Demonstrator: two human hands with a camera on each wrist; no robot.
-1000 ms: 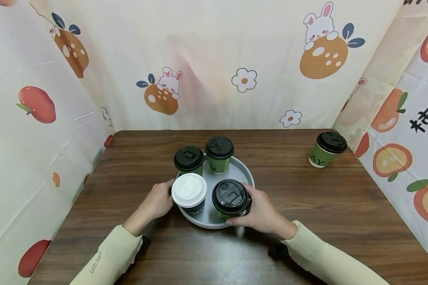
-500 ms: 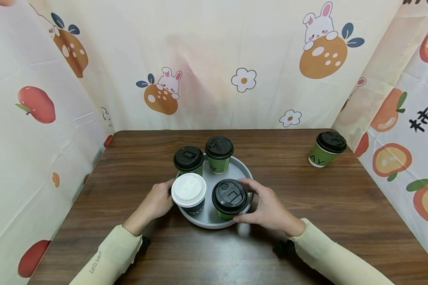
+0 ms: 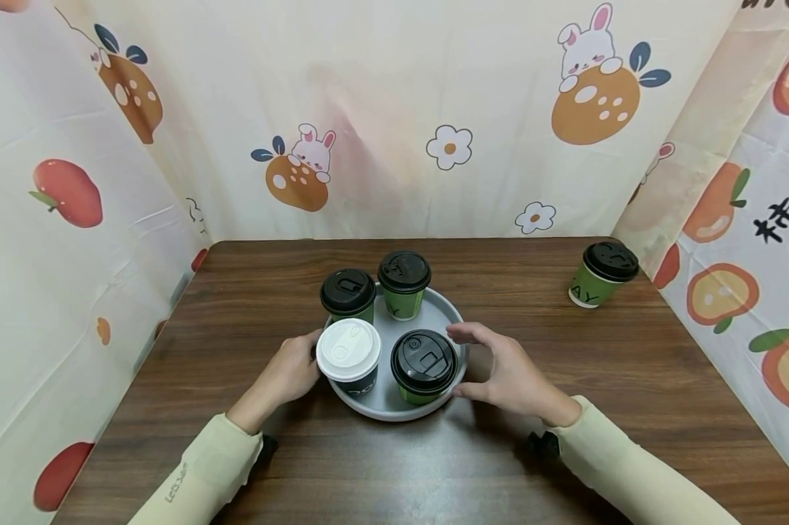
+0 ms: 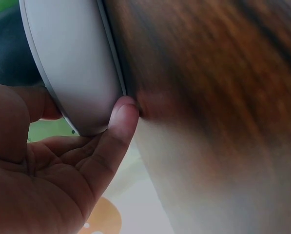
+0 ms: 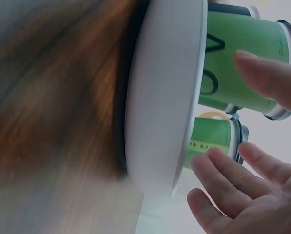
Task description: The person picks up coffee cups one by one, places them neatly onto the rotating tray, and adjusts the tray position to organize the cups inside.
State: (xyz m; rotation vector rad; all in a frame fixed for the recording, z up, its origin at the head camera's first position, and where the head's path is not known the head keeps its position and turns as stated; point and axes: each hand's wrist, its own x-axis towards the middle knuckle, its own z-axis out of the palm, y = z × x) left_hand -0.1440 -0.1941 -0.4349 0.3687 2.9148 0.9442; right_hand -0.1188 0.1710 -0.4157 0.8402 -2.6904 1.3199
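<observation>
A round grey tray [image 3: 437, 312] on the table carries several lidded paper coffee cups. My left hand [image 3: 292, 370] grips the tray's left rim; in the left wrist view its thumb and fingers pinch the tray's side [image 4: 74, 58]. Beside that hand stands a dark cup with a white lid [image 3: 348, 350]. At the tray's front right is a green cup with a black lid [image 3: 424, 362]. My right hand [image 3: 515, 372] hovers just right of this cup, fingers spread and apart from it, as the right wrist view confirms. Two more black-lidded green cups [image 3: 348, 292] stand behind.
Another green cup with a black lid [image 3: 603, 273] stands alone on the wooden table [image 3: 539, 467] at the back right. Patterned cloth curtains [image 3: 394, 87] enclose the table's back and both sides.
My right hand has let go of the front right green cup and drawn back a little to the right, its fingers opening. The left hand and the tray have stayed put.
</observation>
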